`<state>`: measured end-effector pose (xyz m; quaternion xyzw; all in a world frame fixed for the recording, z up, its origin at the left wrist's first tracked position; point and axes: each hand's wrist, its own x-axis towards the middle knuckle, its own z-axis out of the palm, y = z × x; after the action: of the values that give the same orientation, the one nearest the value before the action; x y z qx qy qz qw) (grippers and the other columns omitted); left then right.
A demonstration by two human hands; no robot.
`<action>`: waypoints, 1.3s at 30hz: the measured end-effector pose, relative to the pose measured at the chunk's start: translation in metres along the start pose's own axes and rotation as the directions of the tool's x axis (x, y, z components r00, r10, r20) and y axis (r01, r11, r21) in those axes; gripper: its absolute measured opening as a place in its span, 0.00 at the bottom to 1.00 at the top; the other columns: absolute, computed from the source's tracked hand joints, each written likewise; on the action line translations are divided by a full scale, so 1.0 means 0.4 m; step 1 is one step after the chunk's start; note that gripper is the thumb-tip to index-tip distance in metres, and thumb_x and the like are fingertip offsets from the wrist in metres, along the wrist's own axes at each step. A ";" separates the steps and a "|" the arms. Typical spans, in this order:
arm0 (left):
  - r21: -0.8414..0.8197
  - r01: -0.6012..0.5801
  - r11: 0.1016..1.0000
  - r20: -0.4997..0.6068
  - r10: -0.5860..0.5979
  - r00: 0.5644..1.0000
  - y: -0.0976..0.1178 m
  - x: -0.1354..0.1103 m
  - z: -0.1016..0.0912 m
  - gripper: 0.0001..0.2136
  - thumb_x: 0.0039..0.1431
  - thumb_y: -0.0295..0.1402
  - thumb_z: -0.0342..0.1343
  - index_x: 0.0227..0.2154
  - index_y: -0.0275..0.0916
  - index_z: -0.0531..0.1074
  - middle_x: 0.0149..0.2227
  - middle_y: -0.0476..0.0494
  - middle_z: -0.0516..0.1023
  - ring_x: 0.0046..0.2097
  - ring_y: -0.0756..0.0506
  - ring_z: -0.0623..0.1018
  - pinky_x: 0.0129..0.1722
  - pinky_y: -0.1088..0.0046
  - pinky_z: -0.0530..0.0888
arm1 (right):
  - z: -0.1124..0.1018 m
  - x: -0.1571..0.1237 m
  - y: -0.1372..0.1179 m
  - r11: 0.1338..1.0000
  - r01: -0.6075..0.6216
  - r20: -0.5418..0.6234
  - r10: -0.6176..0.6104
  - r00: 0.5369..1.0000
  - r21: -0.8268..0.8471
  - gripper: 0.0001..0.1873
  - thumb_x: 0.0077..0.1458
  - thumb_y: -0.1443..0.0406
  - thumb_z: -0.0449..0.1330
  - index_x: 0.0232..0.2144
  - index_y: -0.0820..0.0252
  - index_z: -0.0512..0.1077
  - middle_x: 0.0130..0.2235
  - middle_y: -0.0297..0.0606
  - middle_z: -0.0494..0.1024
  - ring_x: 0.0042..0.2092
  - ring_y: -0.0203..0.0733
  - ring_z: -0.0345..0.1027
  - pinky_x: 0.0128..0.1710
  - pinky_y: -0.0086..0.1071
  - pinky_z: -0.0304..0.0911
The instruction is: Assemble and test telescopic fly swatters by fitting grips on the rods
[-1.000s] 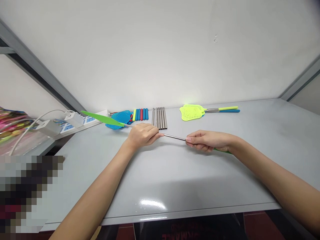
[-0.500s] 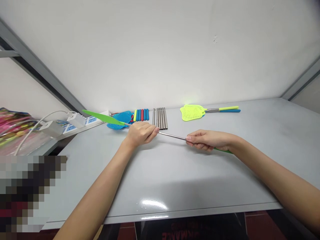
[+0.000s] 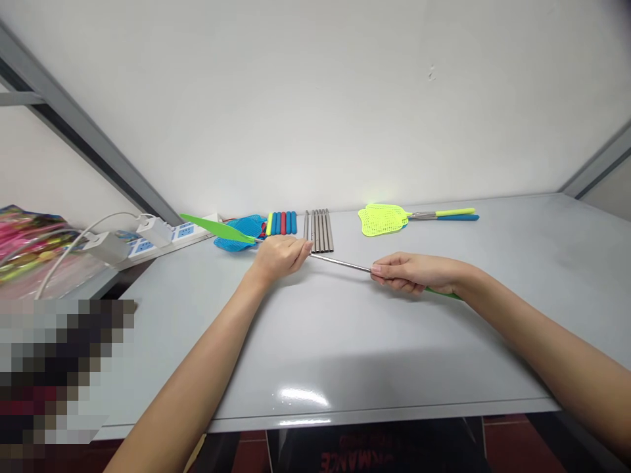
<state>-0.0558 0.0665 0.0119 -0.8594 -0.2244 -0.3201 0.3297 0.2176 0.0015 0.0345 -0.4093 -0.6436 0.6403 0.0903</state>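
A green fly swatter [image 3: 219, 228] with a thin metal rod is held across the table in both of my hands. Closed round the rod just behind the swatter's head, my left hand [image 3: 280, 255] keeps that head tilted up to the left, almost edge-on. My right hand [image 3: 417, 271] grips the other end, where rod meets green handle; the handle's tip shows under the wrist. A bare stretch of rod runs between the hands. Behind my left hand lie blue swatter heads [image 3: 235, 242], partly covered by the green one.
Colored handle grips [image 3: 282, 223] and several metal tubes [image 3: 323, 231] are lined up near the wall. A yellow swatter [image 3: 383, 220] lies on a blue-handled one at back right. A power strip [image 3: 190, 236] with plugged-in chargers and bagged goods [image 3: 34, 249] occupy the left.
The green swatter's head has shifted right, closer to my left hand. The bare rod between my hands looks slightly longer. The view has shifted a little.
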 end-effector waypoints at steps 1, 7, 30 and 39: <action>0.006 0.002 1.000 -0.004 -0.002 1.000 -0.001 -0.001 0.001 0.17 0.59 0.29 0.41 0.14 0.38 0.57 0.11 0.53 0.58 0.15 0.53 0.59 0.17 0.75 0.51 | 0.000 -0.001 0.000 1.000 0.000 -0.003 0.000 1.000 -0.008 0.18 0.55 0.51 0.49 0.23 0.58 0.57 0.21 0.26 0.46 0.21 0.30 0.35 0.17 0.23 0.36; 0.032 0.002 0.999 -0.012 -0.002 1.000 -0.009 -0.004 0.001 0.17 0.59 0.28 0.41 0.14 0.38 0.56 0.11 0.53 0.59 0.15 0.53 0.60 0.17 0.76 0.51 | -0.001 -0.003 -0.002 0.999 -0.008 -0.020 0.008 1.000 -0.034 0.18 0.55 0.51 0.48 0.24 0.58 0.57 0.21 0.26 0.46 0.22 0.30 0.35 0.17 0.23 0.37; 0.024 0.083 0.996 0.108 -0.085 0.990 -0.030 -0.025 -0.014 0.18 0.60 0.30 0.38 0.14 0.38 0.58 0.12 0.52 0.61 0.15 0.53 0.62 0.18 0.76 0.52 | -0.007 -0.003 -0.002 0.998 0.004 -0.011 -0.005 1.000 -0.063 0.18 0.54 0.51 0.49 0.23 0.58 0.57 0.21 0.26 0.47 0.21 0.30 0.37 0.18 0.24 0.39; -0.055 0.212 0.976 0.207 -0.197 0.958 0.009 -0.019 -0.018 0.19 0.60 0.33 0.38 0.14 0.38 0.58 0.12 0.51 0.61 0.16 0.53 0.61 0.20 0.75 0.52 | -0.026 -0.018 0.004 0.991 -0.019 -0.018 0.017 1.000 -0.130 0.19 0.55 0.50 0.48 0.23 0.58 0.59 0.20 0.25 0.47 0.21 0.30 0.38 0.18 0.25 0.39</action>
<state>-0.0618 0.0576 0.0095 -0.8713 -0.3318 -0.2726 0.2374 0.2296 0.0042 0.0377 -0.4257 -0.6795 0.5942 0.0632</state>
